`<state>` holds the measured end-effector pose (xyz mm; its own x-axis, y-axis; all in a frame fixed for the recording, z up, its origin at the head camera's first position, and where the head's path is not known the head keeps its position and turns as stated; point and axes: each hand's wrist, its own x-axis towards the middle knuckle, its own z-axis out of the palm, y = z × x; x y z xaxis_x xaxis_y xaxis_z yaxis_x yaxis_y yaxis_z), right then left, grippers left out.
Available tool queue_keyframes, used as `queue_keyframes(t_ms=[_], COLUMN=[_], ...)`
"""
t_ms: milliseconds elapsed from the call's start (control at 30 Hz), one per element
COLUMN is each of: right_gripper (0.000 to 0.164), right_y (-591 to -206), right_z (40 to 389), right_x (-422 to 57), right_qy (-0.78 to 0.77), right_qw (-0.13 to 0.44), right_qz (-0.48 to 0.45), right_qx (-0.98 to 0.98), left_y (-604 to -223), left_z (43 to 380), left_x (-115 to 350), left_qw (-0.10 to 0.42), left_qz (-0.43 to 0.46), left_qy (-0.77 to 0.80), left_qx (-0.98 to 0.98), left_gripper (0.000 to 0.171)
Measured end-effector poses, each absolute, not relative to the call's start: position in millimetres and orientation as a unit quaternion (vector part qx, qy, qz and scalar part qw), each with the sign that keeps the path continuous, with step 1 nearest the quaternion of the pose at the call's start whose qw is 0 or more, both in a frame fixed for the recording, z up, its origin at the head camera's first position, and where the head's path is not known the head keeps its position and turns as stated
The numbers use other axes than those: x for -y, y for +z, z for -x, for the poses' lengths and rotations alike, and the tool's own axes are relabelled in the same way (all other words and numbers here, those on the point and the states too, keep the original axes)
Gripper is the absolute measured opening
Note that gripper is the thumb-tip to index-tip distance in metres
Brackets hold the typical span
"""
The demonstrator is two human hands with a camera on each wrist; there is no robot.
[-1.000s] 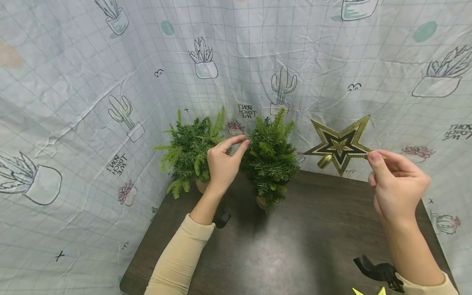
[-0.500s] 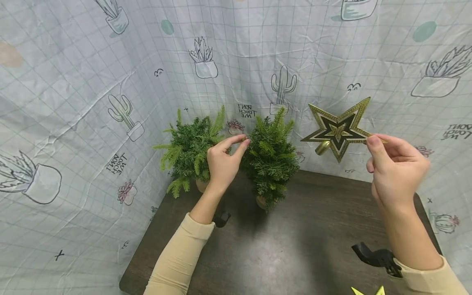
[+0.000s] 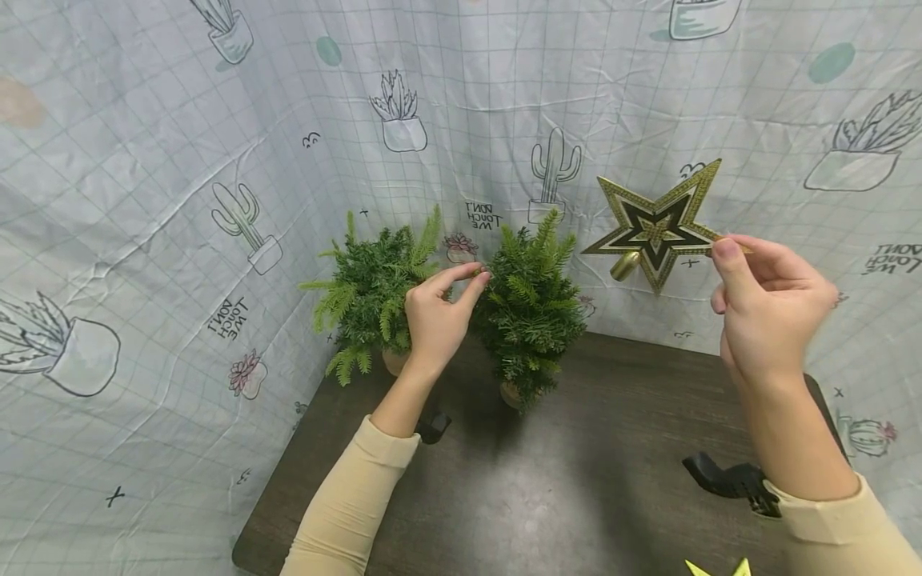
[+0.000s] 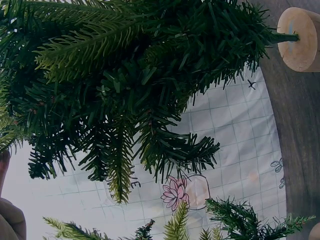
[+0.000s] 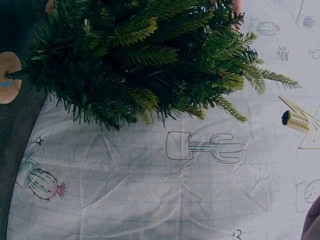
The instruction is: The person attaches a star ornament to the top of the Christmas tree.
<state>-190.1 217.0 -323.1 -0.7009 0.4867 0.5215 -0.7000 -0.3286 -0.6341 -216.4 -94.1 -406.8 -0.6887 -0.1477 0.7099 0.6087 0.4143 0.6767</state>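
Note:
My right hand (image 3: 774,320) pinches one point of a gold and black star tree topper (image 3: 651,228) between thumb and fingers, holding it up in the air. A gold socket (image 3: 625,266) juts from the star's lower side and shows again in the right wrist view as a gold tube (image 5: 297,121). At the left side of a small artificial Christmas tree (image 3: 533,312), my left hand (image 3: 438,316) pinches what looks like a branch tip, mostly hidden by the fingertips. The tree stands upright on a round wooden base (image 4: 298,42), left of the star.
Another small artificial tree (image 3: 370,296) stands at the back left, close behind my left hand. Yellow star points (image 3: 720,568) peek in at the bottom edge. A cactus-print curtain (image 3: 475,104) hangs behind the dark wooden table (image 3: 648,400).
My right hand has risen with the star, carrying it upward and slightly left. The left hand and both trees have stayed in place.

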Motion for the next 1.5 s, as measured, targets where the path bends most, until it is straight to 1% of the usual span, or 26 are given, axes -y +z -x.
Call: queue_keyframes(t_ms=[767,1067,1300,1500], right_gripper=[0.026,0.029,0.028,0.029], right_y=[-294,-284,-281,-278], right_z=[209,218,226,230], right_x=[-203,-197,-193,-189], right_qy=[0.799,0.802,0.806,0.806], right_qw=[0.375,0.371,0.354,0.355], right_qz=[-0.128,-0.134,-0.138,-0.136], right_qx=[0.453,0.449,0.455,0.453], left_y=[-408,-407,-406,-406], left_z=[214,215,215,216], left_x=[95,94,93,93], left_qw=[0.368,0.366,0.368,0.365], left_qz=[0.151,0.154,0.156,0.155], left_qy=[-0.523,-0.528,-0.528,-0.524], left_qx=[0.754,0.751,0.750,0.753], left_gripper=[0.020,0.022,0.023,0.023])
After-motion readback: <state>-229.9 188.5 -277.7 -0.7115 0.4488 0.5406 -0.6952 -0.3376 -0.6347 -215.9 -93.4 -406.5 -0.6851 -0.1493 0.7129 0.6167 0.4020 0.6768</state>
